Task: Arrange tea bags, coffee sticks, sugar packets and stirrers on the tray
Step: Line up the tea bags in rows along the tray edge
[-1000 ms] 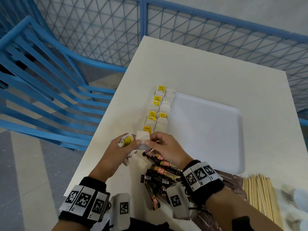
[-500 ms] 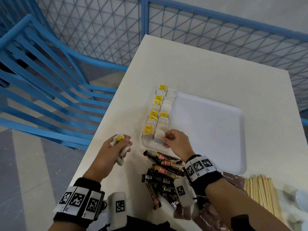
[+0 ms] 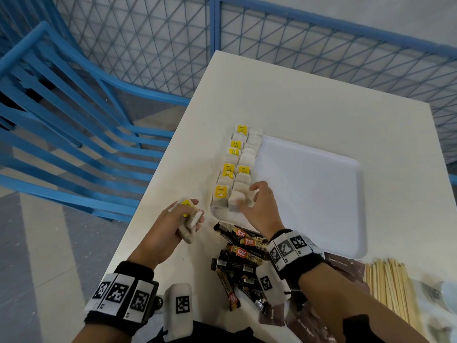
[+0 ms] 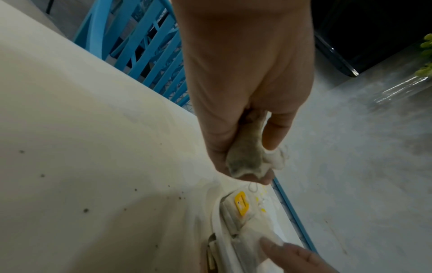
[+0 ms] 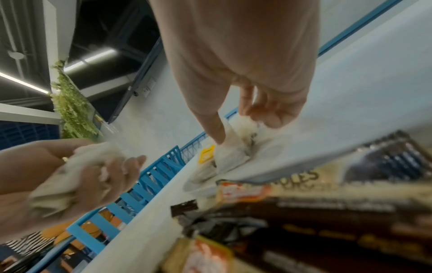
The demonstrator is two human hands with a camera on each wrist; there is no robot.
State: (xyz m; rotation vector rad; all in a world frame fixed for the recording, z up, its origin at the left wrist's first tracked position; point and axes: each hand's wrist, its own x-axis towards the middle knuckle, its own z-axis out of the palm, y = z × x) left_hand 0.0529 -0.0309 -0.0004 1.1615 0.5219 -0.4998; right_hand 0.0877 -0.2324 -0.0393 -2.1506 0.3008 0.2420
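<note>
A white tray (image 3: 309, 194) lies on the cream table (image 3: 321, 107). Tea bags (image 3: 237, 167) with yellow tags stand in two rows along its left edge. My right hand (image 3: 247, 196) is at the near end of the right-hand row, one straight finger (image 5: 216, 131) pressing on the last tea bag (image 5: 230, 153), the other fingers loose above it. Just left of the tray's near corner, my left hand (image 3: 190, 214) grips a bunch of tea bags (image 4: 247, 158). Coffee sticks (image 3: 244, 253) lie heaped below the tray, under my right wrist.
Wooden stirrers (image 3: 390, 288) and brown sugar packets (image 3: 343, 266) lie at the near right of the table. A blue chair (image 3: 74, 120) stands off the table's left edge. A blue mesh fence (image 3: 321, 33) runs behind.
My right hand took a tea bag from beside my left hand, carried it to the tray and set it at the near end of the right row. My left hand stayed put with its bunch.
</note>
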